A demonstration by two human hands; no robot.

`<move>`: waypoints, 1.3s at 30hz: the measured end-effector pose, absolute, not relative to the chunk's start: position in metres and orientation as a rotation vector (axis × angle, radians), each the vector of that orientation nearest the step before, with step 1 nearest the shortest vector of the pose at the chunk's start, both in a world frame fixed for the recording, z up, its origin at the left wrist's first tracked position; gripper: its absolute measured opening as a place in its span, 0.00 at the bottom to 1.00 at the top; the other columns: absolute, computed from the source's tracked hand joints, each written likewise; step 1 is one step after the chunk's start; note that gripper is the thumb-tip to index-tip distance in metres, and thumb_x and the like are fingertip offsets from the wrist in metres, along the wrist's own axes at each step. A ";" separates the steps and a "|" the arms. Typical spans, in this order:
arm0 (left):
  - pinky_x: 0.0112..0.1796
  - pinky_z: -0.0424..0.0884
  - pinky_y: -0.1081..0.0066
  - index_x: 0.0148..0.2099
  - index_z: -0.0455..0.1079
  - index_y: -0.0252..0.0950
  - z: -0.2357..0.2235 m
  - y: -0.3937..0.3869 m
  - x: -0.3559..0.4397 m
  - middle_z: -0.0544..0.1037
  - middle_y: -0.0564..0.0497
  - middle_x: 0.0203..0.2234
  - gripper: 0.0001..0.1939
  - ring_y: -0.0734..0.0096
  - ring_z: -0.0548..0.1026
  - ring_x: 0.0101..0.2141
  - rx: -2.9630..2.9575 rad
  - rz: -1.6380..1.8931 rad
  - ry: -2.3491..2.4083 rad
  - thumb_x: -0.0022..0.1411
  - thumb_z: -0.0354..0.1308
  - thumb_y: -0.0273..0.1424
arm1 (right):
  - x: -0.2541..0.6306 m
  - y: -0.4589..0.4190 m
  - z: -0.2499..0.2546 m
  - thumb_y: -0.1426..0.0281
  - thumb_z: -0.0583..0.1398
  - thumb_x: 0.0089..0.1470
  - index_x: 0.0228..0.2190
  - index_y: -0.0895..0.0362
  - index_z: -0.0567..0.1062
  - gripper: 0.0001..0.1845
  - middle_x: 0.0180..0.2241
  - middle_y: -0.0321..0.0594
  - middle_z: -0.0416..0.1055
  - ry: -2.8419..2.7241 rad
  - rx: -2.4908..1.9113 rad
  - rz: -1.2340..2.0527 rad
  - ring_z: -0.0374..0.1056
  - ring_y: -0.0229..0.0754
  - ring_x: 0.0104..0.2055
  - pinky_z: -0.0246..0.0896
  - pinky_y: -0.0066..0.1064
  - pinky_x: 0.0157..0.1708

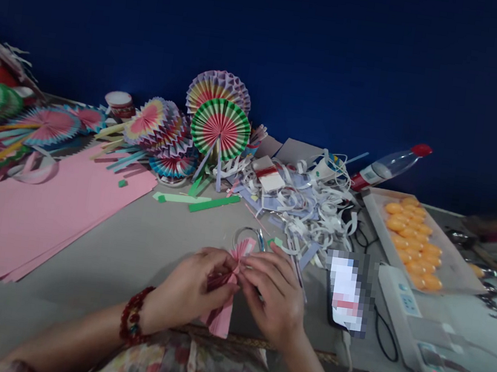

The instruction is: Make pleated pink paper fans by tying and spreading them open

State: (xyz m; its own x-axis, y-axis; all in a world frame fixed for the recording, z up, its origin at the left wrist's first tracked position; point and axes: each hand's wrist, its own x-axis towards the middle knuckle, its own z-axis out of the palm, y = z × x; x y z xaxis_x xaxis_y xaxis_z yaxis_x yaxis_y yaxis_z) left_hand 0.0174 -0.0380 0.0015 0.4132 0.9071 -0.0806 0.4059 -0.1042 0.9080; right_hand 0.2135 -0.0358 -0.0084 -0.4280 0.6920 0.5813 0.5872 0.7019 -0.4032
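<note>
A pleated pink paper strip (222, 317) is pinched at its middle near the table's front edge, its folds fanning out above and below my fingers. My left hand (192, 285) grips it from the left, thumb and fingers closed on the folds. From the right, the fingertips of my right hand (273, 293) close on the same gathered middle. Just behind the hands lie scissors (261, 240), partly covered by the paper. Two green paper strips (214, 204) rest a little further back.
Pink sheets (58, 204) are stacked at left. Finished paper fans (220, 130) stand at the back. White paper scraps (314, 207) pile up behind my right hand. A phone (344, 293), power strip (407, 317), tray of orange pieces (450, 255) and tilted bottle (388, 168) occupy the right.
</note>
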 end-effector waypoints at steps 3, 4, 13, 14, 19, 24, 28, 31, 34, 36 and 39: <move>0.41 0.69 0.70 0.39 0.70 0.37 0.003 -0.038 0.018 0.79 0.49 0.35 0.04 0.62 0.75 0.41 1.725 0.649 1.162 0.60 0.58 0.27 | 0.212 -0.036 -0.008 0.77 0.61 0.58 0.35 0.54 0.76 0.06 0.39 0.39 0.80 -2.136 -0.982 0.195 0.74 0.44 0.45 0.61 0.50 0.59; 0.42 0.70 0.69 0.39 0.70 0.37 0.003 -0.038 0.018 0.79 0.49 0.35 0.04 0.62 0.75 0.42 1.729 0.649 1.159 0.60 0.58 0.28 | 0.212 -0.036 -0.007 0.76 0.61 0.58 0.35 0.53 0.76 0.06 0.39 0.39 0.80 -2.133 -0.985 0.191 0.74 0.44 0.45 0.61 0.49 0.58; 0.41 0.70 0.70 0.39 0.70 0.38 0.002 -0.037 0.017 0.79 0.50 0.34 0.03 0.62 0.75 0.41 1.736 0.642 1.172 0.60 0.58 0.28 | 0.217 -0.033 0.001 0.76 0.62 0.58 0.38 0.53 0.78 0.08 0.40 0.37 0.81 -2.219 -0.965 0.140 0.74 0.44 0.44 0.59 0.48 0.59; 0.41 0.70 0.70 0.39 0.70 0.38 0.001 -0.037 0.017 0.79 0.50 0.34 0.03 0.62 0.75 0.41 1.736 0.642 1.175 0.60 0.58 0.28 | 0.217 -0.033 0.001 0.76 0.62 0.58 0.38 0.53 0.78 0.08 0.40 0.37 0.81 -2.219 -0.965 0.127 0.74 0.43 0.44 0.59 0.48 0.59; 0.42 0.70 0.69 0.40 0.70 0.38 0.002 -0.038 0.017 0.80 0.49 0.36 0.04 0.62 0.75 0.42 1.747 0.667 1.170 0.61 0.57 0.28 | 0.212 -0.034 0.000 0.76 0.62 0.57 0.36 0.52 0.78 0.07 0.38 0.36 0.81 -2.215 -0.973 0.053 0.74 0.42 0.42 0.60 0.47 0.60; 0.42 0.70 0.69 0.40 0.70 0.38 0.003 -0.037 0.017 0.79 0.49 0.36 0.04 0.61 0.75 0.42 1.751 0.651 1.175 0.61 0.57 0.28 | 0.211 -0.034 0.001 0.77 0.61 0.57 0.37 0.52 0.78 0.09 0.39 0.35 0.81 -2.223 -0.958 0.018 0.75 0.41 0.42 0.59 0.46 0.61; 0.43 0.69 0.69 0.40 0.70 0.38 0.001 -0.036 0.017 0.80 0.50 0.36 0.04 0.62 0.74 0.43 1.742 0.649 1.162 0.61 0.58 0.28 | 0.213 -0.033 -0.001 0.77 0.62 0.56 0.38 0.53 0.78 0.09 0.39 0.35 0.81 -2.236 -0.946 0.023 0.75 0.42 0.42 0.59 0.47 0.61; 0.43 0.70 0.69 0.41 0.70 0.38 0.000 -0.037 0.017 0.80 0.49 0.36 0.05 0.61 0.75 0.42 1.735 0.646 1.163 0.61 0.58 0.28 | 0.214 -0.033 -0.002 0.77 0.62 0.56 0.38 0.53 0.78 0.09 0.40 0.35 0.81 -2.247 -0.948 0.042 0.74 0.42 0.42 0.59 0.48 0.61; 0.42 0.70 0.69 0.41 0.70 0.37 0.000 -0.037 0.017 0.80 0.49 0.37 0.05 0.62 0.75 0.42 1.722 0.642 1.170 0.61 0.58 0.28 | 0.214 -0.033 -0.002 0.77 0.61 0.56 0.38 0.53 0.77 0.09 0.40 0.35 0.81 -2.250 -0.941 0.053 0.74 0.42 0.42 0.59 0.48 0.61; 0.42 0.70 0.69 0.41 0.70 0.37 0.000 -0.037 0.017 0.80 0.49 0.36 0.05 0.62 0.75 0.42 1.720 0.644 1.169 0.61 0.58 0.28 | 0.213 -0.033 -0.001 0.77 0.61 0.56 0.39 0.53 0.77 0.10 0.40 0.36 0.81 -2.249 -0.937 0.054 0.74 0.42 0.42 0.59 0.49 0.61; 0.42 0.71 0.70 0.40 0.70 0.38 0.000 -0.037 0.016 0.80 0.49 0.36 0.04 0.63 0.76 0.41 1.723 0.653 1.159 0.61 0.58 0.27 | 0.213 -0.033 -0.001 0.76 0.62 0.57 0.39 0.54 0.78 0.09 0.40 0.36 0.81 -2.253 -0.936 0.048 0.74 0.43 0.42 0.59 0.49 0.61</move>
